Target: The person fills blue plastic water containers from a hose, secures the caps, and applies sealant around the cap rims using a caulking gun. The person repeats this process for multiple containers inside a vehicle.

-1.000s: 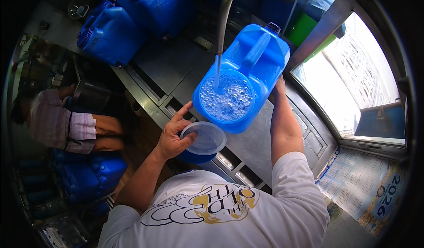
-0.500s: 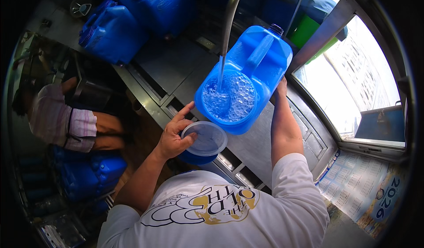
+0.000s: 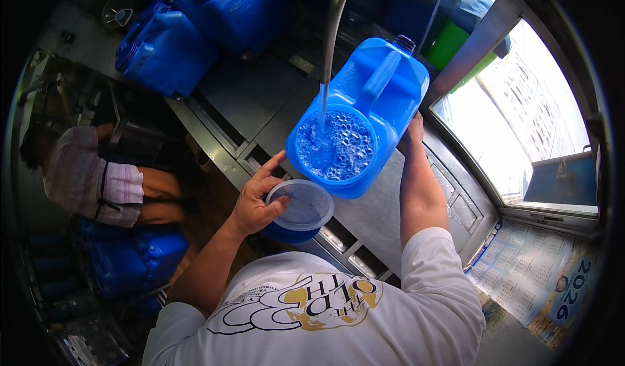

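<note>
A blue plastic water jug (image 3: 407, 86) with a moulded handle stands on the metal counter, its wide round mouth facing up. From a curved metal spout (image 3: 333, 30), water runs into the bubbly water (image 3: 335, 146) that shows in the mouth. My right hand (image 3: 415, 129) grips the jug's right side, its fingers mostly hidden behind it. Between thumb and fingers, my left hand (image 3: 255, 204) holds a translucent round lid (image 3: 303, 206) with a blue round cap (image 3: 290, 233) under it. The left index finger reaches out to the jug's lower left edge.
Several blue jugs (image 3: 166, 53) stand at the far left of the counter (image 3: 267, 128). A window (image 3: 514, 118) is at the right, with a calendar sheet (image 3: 521, 268) below it. Another person (image 3: 78, 170) is on the left, near more blue jugs (image 3: 124, 255).
Water keeps running into the jug; the froth has shifted and larger bubbles show on the surface. Both hands and the lid stay nearly where they were.
</note>
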The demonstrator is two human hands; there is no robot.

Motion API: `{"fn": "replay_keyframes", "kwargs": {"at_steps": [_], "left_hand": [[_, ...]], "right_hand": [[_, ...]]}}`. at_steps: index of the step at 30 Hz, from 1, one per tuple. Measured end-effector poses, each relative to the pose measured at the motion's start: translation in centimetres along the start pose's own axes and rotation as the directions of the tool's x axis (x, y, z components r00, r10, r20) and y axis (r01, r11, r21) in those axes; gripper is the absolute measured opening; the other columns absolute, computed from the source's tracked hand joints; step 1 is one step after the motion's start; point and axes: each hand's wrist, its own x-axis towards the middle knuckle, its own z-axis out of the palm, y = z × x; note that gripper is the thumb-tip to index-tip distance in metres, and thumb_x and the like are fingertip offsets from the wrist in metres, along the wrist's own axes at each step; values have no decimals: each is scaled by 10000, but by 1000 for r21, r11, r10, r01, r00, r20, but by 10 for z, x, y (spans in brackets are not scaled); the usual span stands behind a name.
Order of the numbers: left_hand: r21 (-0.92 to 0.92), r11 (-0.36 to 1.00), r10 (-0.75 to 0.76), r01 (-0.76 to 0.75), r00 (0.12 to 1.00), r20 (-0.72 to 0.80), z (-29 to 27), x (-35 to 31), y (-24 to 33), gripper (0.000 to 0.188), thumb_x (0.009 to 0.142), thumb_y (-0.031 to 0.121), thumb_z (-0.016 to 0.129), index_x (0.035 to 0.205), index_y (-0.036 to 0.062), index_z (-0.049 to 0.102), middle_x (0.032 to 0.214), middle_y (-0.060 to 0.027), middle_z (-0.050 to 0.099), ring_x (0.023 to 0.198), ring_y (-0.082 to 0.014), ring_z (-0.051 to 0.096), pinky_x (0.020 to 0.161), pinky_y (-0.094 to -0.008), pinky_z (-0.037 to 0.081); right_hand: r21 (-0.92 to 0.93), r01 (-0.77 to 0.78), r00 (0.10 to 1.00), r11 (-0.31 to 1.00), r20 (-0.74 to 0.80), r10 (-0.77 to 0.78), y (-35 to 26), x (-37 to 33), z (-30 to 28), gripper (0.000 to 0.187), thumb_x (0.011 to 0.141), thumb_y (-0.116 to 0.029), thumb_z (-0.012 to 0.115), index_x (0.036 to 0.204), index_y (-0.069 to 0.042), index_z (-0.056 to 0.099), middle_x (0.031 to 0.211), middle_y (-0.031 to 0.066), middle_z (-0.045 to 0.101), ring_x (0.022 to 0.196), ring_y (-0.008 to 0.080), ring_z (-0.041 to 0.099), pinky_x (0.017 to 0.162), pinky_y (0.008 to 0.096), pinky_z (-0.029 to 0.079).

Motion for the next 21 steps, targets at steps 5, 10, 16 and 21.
{"fn": "replay_keyframes", "kwargs": {"at_steps": [5,10,16,21], "left_hand": [[12,1000,9,-9,999,37,-2,7,1,227,773,131,696,960,10,738,1496,-303,413,1414,-364,418,1087,-431,379],[24,1000,-17,18,1000,-9,3,-4,-3,227,775,129,694,962,8,734,1494,-306,414,1399,-362,436,1082,-435,381],[-28,1000,-1,0,1000,-12,2,-1,9,230,775,100,693,979,-4,720,1516,-261,413,1363,-319,476,1078,-388,389],[-15,998,67,-68,996,-57,-5,-7,-14,224,799,154,741,980,23,729,1368,-241,566,1328,-317,513,1064,-404,411]], "right_hand": [[204,-21,1000,979,-13,24,61,16,31,605,906,-249,620,1457,-92,427,1476,169,474,1315,354,499,1057,443,437],[82,-5,999,997,-49,9,9,-16,12,663,876,-198,654,1478,-81,401,1497,182,448,1337,355,477,1075,432,423],[65,-124,989,990,88,118,32,-12,29,654,935,-273,528,1529,-109,311,1423,241,514,1289,420,508,1055,475,429],[-19,-166,954,986,252,165,44,8,35,746,876,-482,635,1443,-49,415,1242,306,619,1175,435,599,982,475,489]]}}
